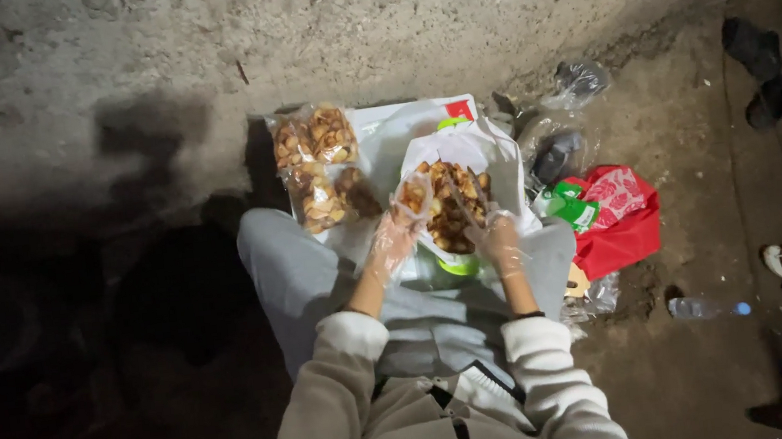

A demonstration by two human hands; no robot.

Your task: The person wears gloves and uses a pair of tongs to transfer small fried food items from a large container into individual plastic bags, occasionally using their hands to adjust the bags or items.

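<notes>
- Left hand (395,236), in a clear plastic glove: fingers (407,210) curled around a small clear bag (415,193) of brown fried pieces, held up at the fingertips.
- Right hand (500,242), gloved likewise: fingers bent, resting at the near right edge of the white bag (485,147); grasping or merely touching, cannot tell.
- Fried snacks (452,205), golden brown, heaped in the white bag's open mouth, between the two sets of fingers and just beyond them.
- Sealed clear packets (317,164) of the same snacks, stacked beyond and left of the left fingers.
- Green-and-white packet (572,205), just right of the right fingers.
- Red bag (622,224), crumpled, farther right.
- Plastic bottle (705,308), lying on the ground, well apart to the right.
</notes>
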